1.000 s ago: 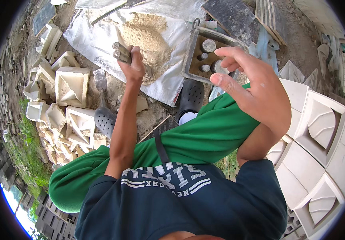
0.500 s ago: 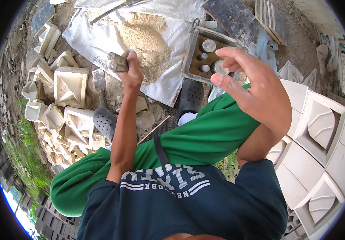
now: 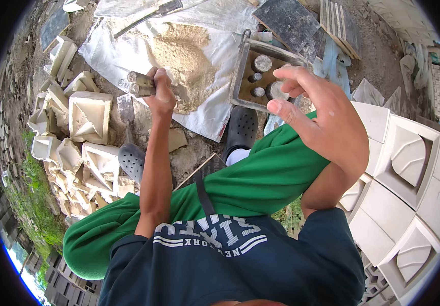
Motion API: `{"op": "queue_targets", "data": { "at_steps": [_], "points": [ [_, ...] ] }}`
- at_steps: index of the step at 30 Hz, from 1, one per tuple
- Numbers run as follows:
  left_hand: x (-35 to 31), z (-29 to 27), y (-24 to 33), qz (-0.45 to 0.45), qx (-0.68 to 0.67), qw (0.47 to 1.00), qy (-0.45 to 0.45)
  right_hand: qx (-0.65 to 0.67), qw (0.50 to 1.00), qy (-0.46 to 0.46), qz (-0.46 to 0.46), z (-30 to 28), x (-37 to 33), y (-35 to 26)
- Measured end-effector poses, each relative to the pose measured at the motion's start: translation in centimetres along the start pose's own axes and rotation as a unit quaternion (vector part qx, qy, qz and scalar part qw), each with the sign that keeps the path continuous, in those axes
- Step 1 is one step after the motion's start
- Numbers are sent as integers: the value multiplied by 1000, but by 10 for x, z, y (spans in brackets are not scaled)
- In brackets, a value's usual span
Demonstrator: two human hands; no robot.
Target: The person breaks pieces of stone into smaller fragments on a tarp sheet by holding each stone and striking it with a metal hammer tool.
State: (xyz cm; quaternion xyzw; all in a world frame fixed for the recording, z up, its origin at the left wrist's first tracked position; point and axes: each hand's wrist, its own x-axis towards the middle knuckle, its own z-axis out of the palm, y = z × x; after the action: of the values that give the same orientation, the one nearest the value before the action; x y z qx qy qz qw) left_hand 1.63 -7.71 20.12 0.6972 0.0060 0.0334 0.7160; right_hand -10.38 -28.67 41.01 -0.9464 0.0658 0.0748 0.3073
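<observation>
My left hand (image 3: 162, 94) is closed round a bundle of short grey cylindrical rods (image 3: 140, 84), their round ends pointing left. It is over the edge of a white sheet (image 3: 207, 120) that carries a heap of pale sand-like powder (image 3: 179, 48). My right hand (image 3: 322, 104) hangs by the near right corner of a grey rectangular box (image 3: 236, 76), fingers curved and apart from the thumb. Inside the box, two wide round cylinders (image 3: 263, 63) and two narrow ones (image 3: 259, 92) stand in brown material. One wide cylinder shows between my right thumb and fingers; contact cannot be made out.
Broken cream block pieces (image 3: 90, 117) are piled at the left. Cream patterned blocks (image 3: 408, 153) are stacked at the right. A long-handled tool (image 3: 148, 18) lies on the sheet at the back. Dark boards (image 3: 291, 23) lie behind the box. A trowel-like blade (image 3: 126, 108) rests near my shoe.
My left hand has turned slightly and shifted left and down, so the rods point more to the left. My right hand has barely moved, keeping its curved shape.
</observation>
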Motion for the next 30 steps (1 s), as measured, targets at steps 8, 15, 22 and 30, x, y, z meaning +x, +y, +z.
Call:
{"op": "queue_targets", "data": {
  "at_steps": [8, 15, 22, 30],
  "points": [
    [-3, 14, -21, 31, -97, 994, -42, 2, 1000, 7, -16, 3, -3, -3],
    [0, 18, 26, 18, -38, 999, -31, -12, 1000, 9, -14, 3, 1, 0],
    [8, 11, -25, 14, -113, 993, -34, -18, 999, -2, -34, 6, 8, -4],
    [16, 13, 31, 67, -81, 993, -44, -15, 999, 9, -40, 6, 4, -3]
  ]
}}
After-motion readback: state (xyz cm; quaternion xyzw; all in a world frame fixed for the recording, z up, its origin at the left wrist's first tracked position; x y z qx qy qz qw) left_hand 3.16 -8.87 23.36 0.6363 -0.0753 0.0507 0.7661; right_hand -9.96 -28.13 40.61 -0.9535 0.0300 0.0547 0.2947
